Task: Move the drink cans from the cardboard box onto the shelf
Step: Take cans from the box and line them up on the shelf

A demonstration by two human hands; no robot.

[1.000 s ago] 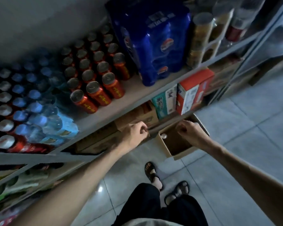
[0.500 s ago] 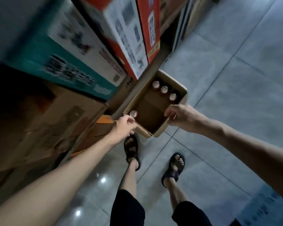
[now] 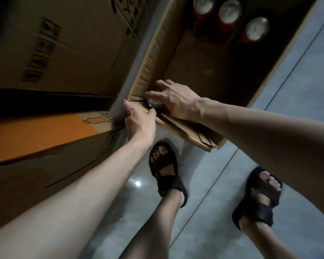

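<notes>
An open cardboard box [image 3: 153,58] sits on the floor beside the shelf's bottom cartons. Three red drink cans with silver tops stand at its far end: [image 3: 201,5], [image 3: 230,11], [image 3: 257,28]. One more can [image 3: 153,102] stands in the near left corner. My right hand [image 3: 173,99] reaches into that corner with its fingers curled round this can's top. My left hand [image 3: 139,118] grips the box's near left corner from outside. The shelf with the placed cans is out of view.
Large brown cartons [image 3: 64,43] and an orange-topped carton [image 3: 41,131] fill the left side, close to the box. Grey tiled floor [image 3: 297,75] lies to the right. My two sandalled feet [image 3: 166,169] stand just behind the box.
My head has dropped much closer to the box. My right hand moved from the box's right rim into the near left corner onto the single can. My left hand stays at that corner.
</notes>
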